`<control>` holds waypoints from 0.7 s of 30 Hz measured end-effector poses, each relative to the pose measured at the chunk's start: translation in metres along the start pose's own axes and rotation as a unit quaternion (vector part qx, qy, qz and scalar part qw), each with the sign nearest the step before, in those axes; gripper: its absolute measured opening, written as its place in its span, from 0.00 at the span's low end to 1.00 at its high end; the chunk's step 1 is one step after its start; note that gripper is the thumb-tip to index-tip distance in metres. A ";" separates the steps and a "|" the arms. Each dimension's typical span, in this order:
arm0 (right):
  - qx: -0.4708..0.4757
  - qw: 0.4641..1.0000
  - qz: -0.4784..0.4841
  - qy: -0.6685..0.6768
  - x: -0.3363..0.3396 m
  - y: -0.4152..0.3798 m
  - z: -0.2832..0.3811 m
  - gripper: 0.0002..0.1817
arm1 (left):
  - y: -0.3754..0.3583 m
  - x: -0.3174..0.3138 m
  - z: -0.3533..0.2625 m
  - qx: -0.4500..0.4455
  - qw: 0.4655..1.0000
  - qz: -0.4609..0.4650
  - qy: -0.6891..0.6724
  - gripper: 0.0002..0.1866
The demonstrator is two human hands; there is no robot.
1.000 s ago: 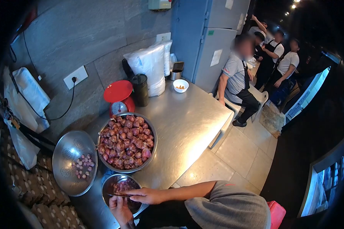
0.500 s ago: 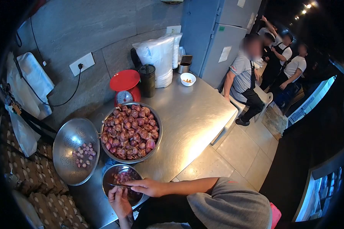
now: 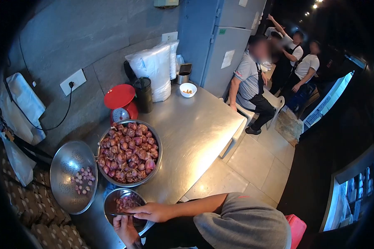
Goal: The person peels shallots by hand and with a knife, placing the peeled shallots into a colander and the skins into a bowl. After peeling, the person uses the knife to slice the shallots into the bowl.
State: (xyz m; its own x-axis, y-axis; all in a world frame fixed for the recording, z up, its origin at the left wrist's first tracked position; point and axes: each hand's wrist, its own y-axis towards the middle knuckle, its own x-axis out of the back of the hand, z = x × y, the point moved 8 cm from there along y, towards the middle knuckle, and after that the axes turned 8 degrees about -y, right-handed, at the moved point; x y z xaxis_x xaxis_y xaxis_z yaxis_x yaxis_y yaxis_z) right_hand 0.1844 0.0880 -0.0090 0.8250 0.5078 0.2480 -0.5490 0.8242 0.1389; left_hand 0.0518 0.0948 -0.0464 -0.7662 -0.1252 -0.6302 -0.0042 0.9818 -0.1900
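Note:
My right hand is closed around a knife, whose dark blade points left over a small steel bowl. Close below the blade, the fingers of my left hand are pinched together; whatever they hold is too small to make out. Purplish-red skins and scraps lie inside the small bowl. Just beyond it stands a large steel bowl heaped with unpeeled shallots. To the left, a steel colander contains several peeled shallots.
A red kitchen scale, a dark lidded tumbler, white plastic packs and a small white bowl stand on the steel table. Egg trays are stacked at left. A seated person and several standing people are beyond the table.
The whole view has shifted, so the table and bowls appear further left and slightly lower. Both hands stay over the small bowl, with the knife still in my right hand.

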 end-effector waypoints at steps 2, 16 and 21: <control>-0.002 1.000 -0.010 -0.012 0.002 0.001 -0.002 0.23 | -0.003 -0.005 -0.004 -0.007 1.000 0.001 -0.002 0.04; -0.049 0.998 -0.034 -0.020 0.005 0.004 -0.027 0.23 | 0.000 -0.010 -0.003 0.008 1.000 -0.008 0.004 0.05; -0.100 0.992 -0.042 0.070 0.017 0.004 -0.045 0.23 | 0.000 -0.009 -0.005 0.018 0.999 -0.008 -0.048 0.08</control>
State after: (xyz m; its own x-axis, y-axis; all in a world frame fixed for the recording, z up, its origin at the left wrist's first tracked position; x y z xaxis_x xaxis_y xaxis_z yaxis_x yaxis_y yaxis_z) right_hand 0.2027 0.1114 -0.0472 0.8849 0.4533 0.1067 -0.4515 0.8913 -0.0421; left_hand 0.0550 0.0970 -0.0371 -0.7009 -0.1550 -0.6962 0.0084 0.9742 -0.2254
